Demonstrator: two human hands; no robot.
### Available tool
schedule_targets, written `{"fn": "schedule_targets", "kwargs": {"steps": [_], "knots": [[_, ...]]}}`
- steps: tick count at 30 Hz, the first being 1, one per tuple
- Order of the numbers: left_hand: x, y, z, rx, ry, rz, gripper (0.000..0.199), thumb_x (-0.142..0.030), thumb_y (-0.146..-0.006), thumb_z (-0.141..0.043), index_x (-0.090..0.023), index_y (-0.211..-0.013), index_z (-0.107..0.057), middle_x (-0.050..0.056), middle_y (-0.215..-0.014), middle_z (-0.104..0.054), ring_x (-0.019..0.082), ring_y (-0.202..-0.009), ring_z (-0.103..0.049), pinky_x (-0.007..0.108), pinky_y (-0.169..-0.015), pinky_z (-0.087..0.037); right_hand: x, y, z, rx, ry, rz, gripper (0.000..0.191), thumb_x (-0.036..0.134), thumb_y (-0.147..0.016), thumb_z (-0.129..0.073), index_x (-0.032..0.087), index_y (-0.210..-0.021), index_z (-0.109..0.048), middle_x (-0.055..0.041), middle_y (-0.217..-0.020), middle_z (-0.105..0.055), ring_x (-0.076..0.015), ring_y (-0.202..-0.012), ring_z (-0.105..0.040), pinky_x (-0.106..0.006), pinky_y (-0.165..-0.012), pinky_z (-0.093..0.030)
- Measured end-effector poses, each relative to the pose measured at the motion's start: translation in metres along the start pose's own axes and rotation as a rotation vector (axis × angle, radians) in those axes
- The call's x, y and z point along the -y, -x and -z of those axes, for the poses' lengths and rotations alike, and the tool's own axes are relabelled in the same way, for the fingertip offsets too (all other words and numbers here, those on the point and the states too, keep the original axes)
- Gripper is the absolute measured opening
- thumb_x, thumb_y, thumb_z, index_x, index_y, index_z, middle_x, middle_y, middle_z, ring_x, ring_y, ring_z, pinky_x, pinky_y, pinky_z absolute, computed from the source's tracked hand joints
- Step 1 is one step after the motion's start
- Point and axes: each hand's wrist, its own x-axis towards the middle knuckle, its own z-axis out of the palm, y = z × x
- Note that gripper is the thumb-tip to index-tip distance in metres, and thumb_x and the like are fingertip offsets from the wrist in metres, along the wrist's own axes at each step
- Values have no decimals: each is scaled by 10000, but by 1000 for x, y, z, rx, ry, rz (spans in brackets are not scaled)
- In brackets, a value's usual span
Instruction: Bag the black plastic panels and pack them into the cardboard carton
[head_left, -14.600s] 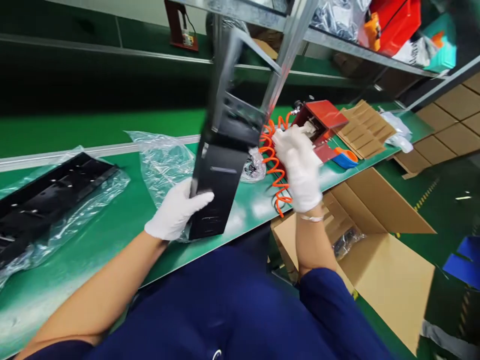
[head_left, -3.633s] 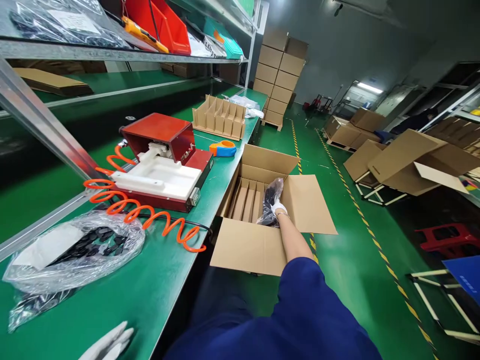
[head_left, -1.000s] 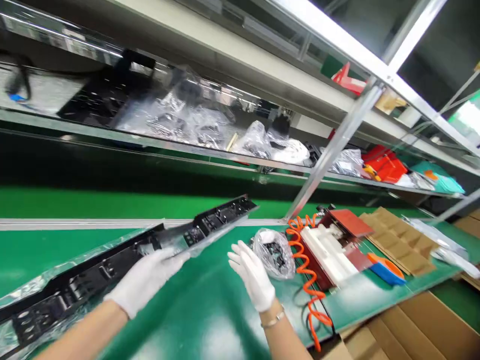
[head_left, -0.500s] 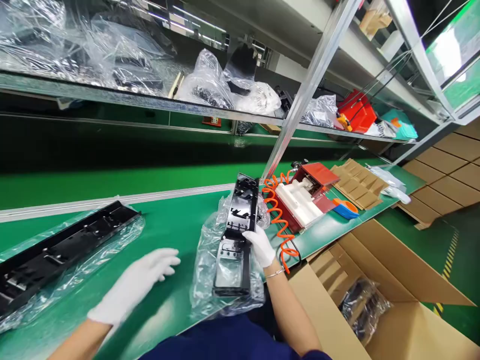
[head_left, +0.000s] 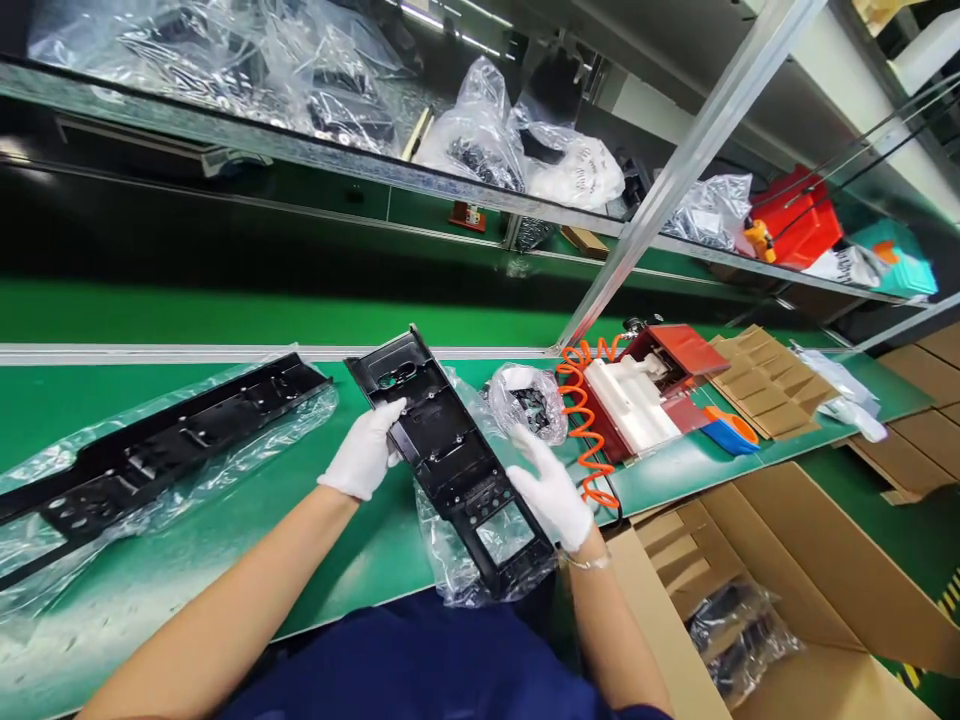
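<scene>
A long black plastic panel (head_left: 442, 440) with a square opening at its near end is held tilted above the green bench. My gloved left hand (head_left: 365, 447) grips its left edge near the far end. Beside its right edge is my gloved right hand (head_left: 551, 488), fingers apart, thumb close to the panel; I cannot tell if it touches. Clear plastic wrap (head_left: 450, 560) lies beneath the panel. A second black panel (head_left: 180, 430) rests on plastic at the left. Behind my right hand sits a clear bag of small black parts (head_left: 529, 405).
Right of the hands stands a red and white device (head_left: 637, 400) with a coiled orange hose (head_left: 581, 420). Beyond it are a blue and orange tape roll (head_left: 731, 430) and cardboard dividers (head_left: 772, 380). An open carton (head_left: 795, 560) stands at lower right. A shelf (head_left: 300, 150) with bags crosses above.
My left hand has moved right and taken hold of the black panel. The panel has turned, its far end now pointing left. My right hand has loosened from its edge. The camera view has shifted.
</scene>
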Motion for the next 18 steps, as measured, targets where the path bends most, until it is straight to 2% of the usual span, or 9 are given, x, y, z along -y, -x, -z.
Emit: {"fn": "schedule_targets", "kwargs": {"steps": [3, 6, 8, 10, 11, 13, 16, 18], "knots": [[-9, 15, 9, -78, 67, -23, 303, -498, -714, -645, -238, -723, -489, -2, -614, -572, 121, -443, -436, 261, -368, -258, -6, 32, 26, -105, 48, -21, 556, 501, -891, -689, 257, -1388, -633, -97, -1499, -582, -291, -1393, -543, -515, -1237, -363], [-13, 32, 9, -105, 98, -7, 312, -524, -740, -607, -235, -730, -487, -12, -575, -538, 107, -395, -394, 262, -357, -243, -17, 55, 30, -171, 93, -113, 654, 533, -834, -730, 234, -1403, -610, -125, -1402, -643, -322, -1323, -585, -523, -1160, -448], [-13, 44, 5, -69, 107, 23, 340, -552, -747, -613, -231, -738, -505, -7, -574, -555, 111, -382, -416, 264, -352, -263, -23, 62, 21, -296, 73, -147, 635, 534, -844, -699, 215, -1384, -600, -121, -1183, -725, -302, -1129, -671, -496, -1021, -538], [-12, 57, 2, -1, 113, 54, 373, -593, -746, -618, -228, -758, -543, 3, -583, -587, 125, -378, -449, 271, -341, -283, -25, 66, 11, -417, -48, -166, 517, 538, -893, -618, 213, -1295, -615, -59, -833, -706, -246, -779, -680, -428, -765, -586], [-12, 62, 1, 32, 115, 60, 393, -615, -742, -617, -226, -768, -567, 8, -576, -599, 136, -374, -463, 275, -332, -291, -25, 67, 9, -451, -136, -169, 466, 541, -908, -594, 220, -1246, -618, -16, -701, -642, -213, -624, -622, -388, -636, -559], [-10, 72, 3, 77, 117, 50, 422, -637, -713, -641, -220, -760, -606, 21, -549, -617, 155, -363, -483, 285, -320, -320, -20, 69, 11, -463, -292, -168, 406, 545, -912, -598, 233, -1171, -617, 42, -582, -531, -160, -453, -495, -323, -473, -464], [-5, 81, 12, 124, 138, -1, 421, -605, -652, -720, -196, -708, -637, 45, -519, -639, 171, -356, -502, 309, -337, -416, -8, 76, 26, -416, -391, -175, 393, 556, -910, -619, 220, -1112, -645, 54, -569, -511, -123, -402, -448, -272, -396, -394], [-1, 85, 16, 151, 159, -56, 404, -573, -646, -756, -185, -699, -660, 61, -540, -663, 197, -419, -576, 326, -395, -510, 0, 80, 37, -388, -411, -195, 401, 562, -903, -631, 205, -1083, -669, 51, -563, -513, -115, -394, -445, -260, -372, -379]]}}
